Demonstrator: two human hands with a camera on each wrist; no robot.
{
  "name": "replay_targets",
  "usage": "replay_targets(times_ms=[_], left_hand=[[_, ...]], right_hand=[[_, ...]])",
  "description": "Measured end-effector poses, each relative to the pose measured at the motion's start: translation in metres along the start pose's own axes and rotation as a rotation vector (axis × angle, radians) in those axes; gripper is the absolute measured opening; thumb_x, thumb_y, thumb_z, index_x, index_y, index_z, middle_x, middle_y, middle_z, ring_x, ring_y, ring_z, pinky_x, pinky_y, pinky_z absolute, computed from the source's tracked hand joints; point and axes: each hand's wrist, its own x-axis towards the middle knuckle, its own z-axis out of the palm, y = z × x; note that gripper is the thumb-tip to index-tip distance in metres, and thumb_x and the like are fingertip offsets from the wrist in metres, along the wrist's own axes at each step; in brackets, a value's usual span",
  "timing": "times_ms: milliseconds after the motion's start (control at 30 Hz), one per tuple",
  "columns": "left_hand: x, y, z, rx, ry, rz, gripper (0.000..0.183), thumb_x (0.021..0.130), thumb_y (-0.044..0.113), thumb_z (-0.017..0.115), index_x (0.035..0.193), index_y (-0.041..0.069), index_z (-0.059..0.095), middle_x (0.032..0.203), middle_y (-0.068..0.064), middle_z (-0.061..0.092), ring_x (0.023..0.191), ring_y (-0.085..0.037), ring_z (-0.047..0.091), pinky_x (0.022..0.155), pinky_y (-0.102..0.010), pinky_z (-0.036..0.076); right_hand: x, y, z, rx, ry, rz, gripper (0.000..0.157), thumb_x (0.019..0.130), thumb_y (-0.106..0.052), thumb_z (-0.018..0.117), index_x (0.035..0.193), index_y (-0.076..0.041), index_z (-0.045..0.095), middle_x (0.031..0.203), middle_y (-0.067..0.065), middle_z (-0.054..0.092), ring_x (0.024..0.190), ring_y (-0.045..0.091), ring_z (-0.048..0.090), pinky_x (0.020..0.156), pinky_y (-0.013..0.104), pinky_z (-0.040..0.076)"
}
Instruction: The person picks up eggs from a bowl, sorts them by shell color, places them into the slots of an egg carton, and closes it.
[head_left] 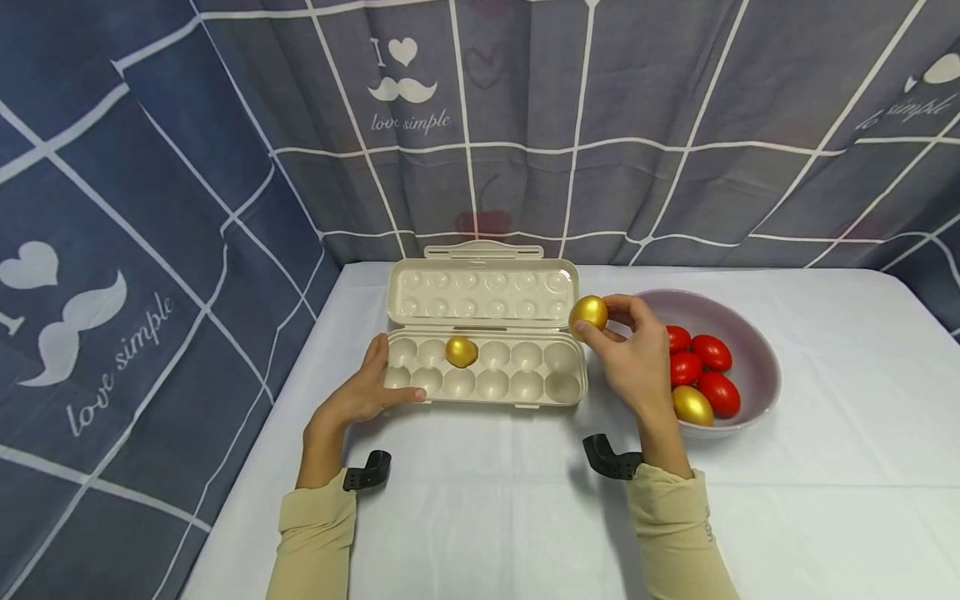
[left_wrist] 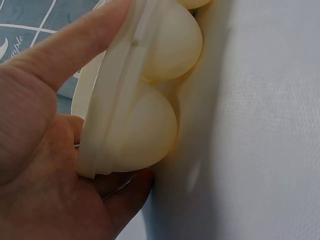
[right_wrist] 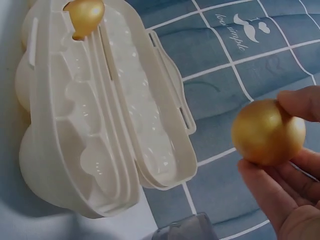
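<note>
A cream plastic egg box (head_left: 486,383) lies on the table with its lid (head_left: 483,292) folded back. One golden egg (head_left: 461,352) sits in a back-row cup, left of the middle. My left hand (head_left: 365,387) grips the box's left end. In the left wrist view the thumb (left_wrist: 75,42) lies along its front side and fingertips (left_wrist: 137,192) reach beneath a cup. Above the box's right end, my right hand (head_left: 633,354) pinches another golden egg (head_left: 588,315) between thumb and fingers. The right wrist view shows this egg (right_wrist: 267,132) held apart from the box.
A pale purple bowl (head_left: 761,367) stands right of my right hand, holding several red eggs (head_left: 720,393) and a golden egg (head_left: 692,406). White cloth (head_left: 480,508) covers the table. Blue checked curtains (head_left: 525,192) hang behind and to the left.
</note>
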Motion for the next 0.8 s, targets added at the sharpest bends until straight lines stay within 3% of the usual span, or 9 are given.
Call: replay_targets(times_ms=[333,533,800], left_hand=[[-0.001,0.001,-0.001,-0.003,-0.003,0.0,0.125,0.08,0.034,0.081,0.151,-0.007,-0.013,0.159,-0.024,-0.02,0.146,-0.036,-0.018,0.115,-0.055,-0.003],[0.0,0.002,0.0,0.002,-0.002,0.011,0.124,0.08,0.034,0.081,0.152,-0.007,-0.011,0.16,-0.024,-0.017,0.146,-0.037,-0.015,0.115,-0.056,-0.001],[-0.002,0.0,0.0,0.014,0.002,-0.002,0.123,0.081,0.033,0.081,0.152,-0.007,-0.011,0.16,-0.023,-0.017,0.147,-0.036,-0.015,0.116,-0.055,-0.001]], right_hand=[[-0.006,-0.004,0.02,0.117,-0.031,-0.075,0.037,0.078,0.006,0.08,0.11,0.012,0.063,0.108,0.018,0.064,0.095,0.021,0.062,0.085,0.024,0.053],[-0.017,-0.021,0.038,0.076,-0.033,-0.158,0.037,0.074,0.014,0.078,0.107,0.018,0.062,0.106,0.029,0.063,0.092,0.034,0.062,0.084,0.029,0.052],[-0.016,0.011,0.059,0.111,-0.066,-0.132,0.038,0.076,0.011,0.078,0.112,0.012,0.064,0.109,0.022,0.062,0.102,0.028,0.06,0.089,0.034,0.053]])
